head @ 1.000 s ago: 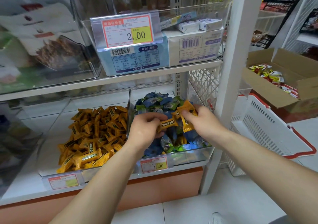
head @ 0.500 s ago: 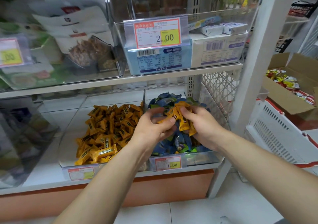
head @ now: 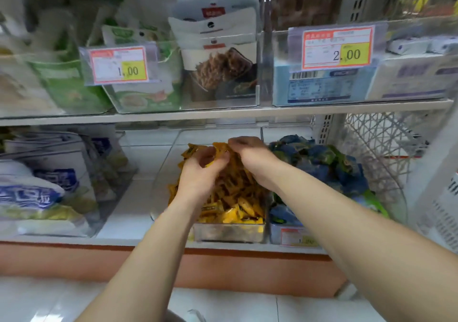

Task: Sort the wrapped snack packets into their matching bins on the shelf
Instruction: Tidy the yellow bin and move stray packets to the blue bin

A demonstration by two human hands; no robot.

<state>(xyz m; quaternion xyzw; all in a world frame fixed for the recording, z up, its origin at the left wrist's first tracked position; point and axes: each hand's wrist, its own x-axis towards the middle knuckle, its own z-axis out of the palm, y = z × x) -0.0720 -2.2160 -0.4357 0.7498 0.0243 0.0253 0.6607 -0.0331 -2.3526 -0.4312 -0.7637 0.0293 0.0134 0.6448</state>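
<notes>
Changed: both hands, a second ago over the blue-packet bin, now hang over the yellow-packet bin.
Left hand: fingers curled round some yellow packets.
Right hand: fingers pinching the same bunch from above.
Packets: just above the yellow heap, not yet dropped.
Meaning: the strays seem to have reached their matching bin; only the release remains.

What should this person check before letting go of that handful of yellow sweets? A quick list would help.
1. Left hand and right hand are above the yellow bin: ok.
2. The held yellow packets match the pile below: ok.
3. No blue packet is hidden in the grip: cannot tell, fingers cover part.
4. No yellow strays remain in the blue bin: cannot tell, blurred.
</notes>
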